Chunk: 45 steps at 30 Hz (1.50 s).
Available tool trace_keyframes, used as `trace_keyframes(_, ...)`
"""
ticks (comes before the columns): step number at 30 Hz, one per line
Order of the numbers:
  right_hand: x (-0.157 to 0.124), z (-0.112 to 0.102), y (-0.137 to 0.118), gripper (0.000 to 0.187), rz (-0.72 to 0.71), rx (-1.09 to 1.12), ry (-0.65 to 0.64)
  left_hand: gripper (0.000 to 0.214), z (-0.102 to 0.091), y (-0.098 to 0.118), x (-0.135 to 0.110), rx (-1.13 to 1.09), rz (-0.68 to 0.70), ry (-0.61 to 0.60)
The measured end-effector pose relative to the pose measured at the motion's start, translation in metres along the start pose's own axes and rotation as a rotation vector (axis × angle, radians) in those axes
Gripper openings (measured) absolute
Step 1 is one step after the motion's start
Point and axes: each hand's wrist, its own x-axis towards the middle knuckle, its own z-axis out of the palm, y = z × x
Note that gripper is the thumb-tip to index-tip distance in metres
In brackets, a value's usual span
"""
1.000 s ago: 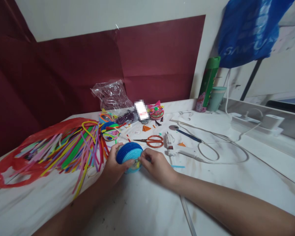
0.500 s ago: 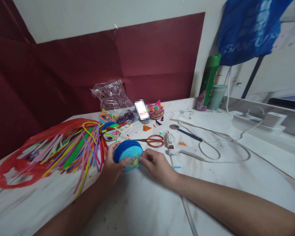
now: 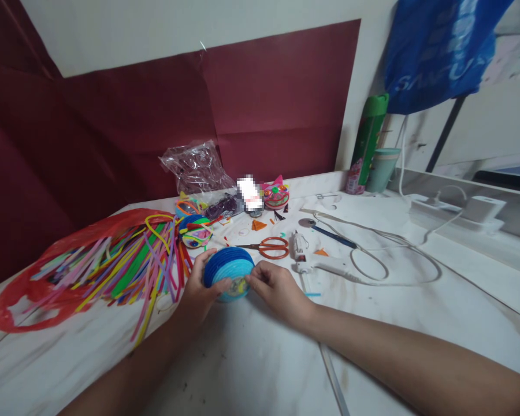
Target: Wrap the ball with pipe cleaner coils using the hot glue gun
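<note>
My left hand [image 3: 201,289] wraps round a ball [image 3: 229,268] wound with rows of pipe cleaner, dark blue above and light blue below. Its thumb presses the near side, beside a bare, see-through patch with some yellow. At the ball's right edge, my right hand [image 3: 281,292] pinches thumb and finger together on the light blue pipe cleaner; the very tip is hard to see. Just behind the ball lie orange-handled scissors [image 3: 273,248]. A white glue gun [image 3: 303,257] rests to the right of them, with a short light blue piece [image 3: 312,294] nearby.
On the left, a red plastic bag [image 3: 8,306] lies under many coloured pipe cleaners [image 3: 125,260]. Behind are a multicoloured ball [image 3: 195,231], a pink decorated ball [image 3: 277,196], a clear bag [image 3: 195,167] and a phone [image 3: 250,193]. A dark-handled tool [image 3: 333,236] lies among cables [image 3: 394,283] at right.
The ball has turned slightly and shifted a little to the right and down in my hands. Both hands keep nearly the same grip.
</note>
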Motion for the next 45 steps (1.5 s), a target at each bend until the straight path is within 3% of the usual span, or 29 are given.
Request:
trace_keyframes(8,-0.0011,-0.004,-0.0021,0.016,-0.033,-0.135,-0.012,0.076,0.0035,0.0056,-0.0011,0.02,-0.061,-0.038)
trace_keyframes(14,-0.005,-0.0039,-0.0018,0.004,-0.105,-0.131,0.02,0.074,0.0025,0.0049,-0.0015,0.025,-0.061,0.011)
trace_keyframes(22,-0.005,-0.0021,-0.0016,0.01,-0.08,-0.076,0.015,0.076,0.0014,0.0048,-0.0027,-0.018,0.016,0.011)
trace_keyframes(34,-0.0034,-0.0027,0.0018,0.011,-0.041,-0.096,-0.003,0.08,0.0025,0.0036,-0.0015,0.079,0.008,-0.049)
trace_keyframes(45,-0.0063,-0.0015,-0.0021,0.005,-0.087,-0.09,0.0,0.073,0.0031,0.0041,-0.0043,0.11,0.004,0.044)
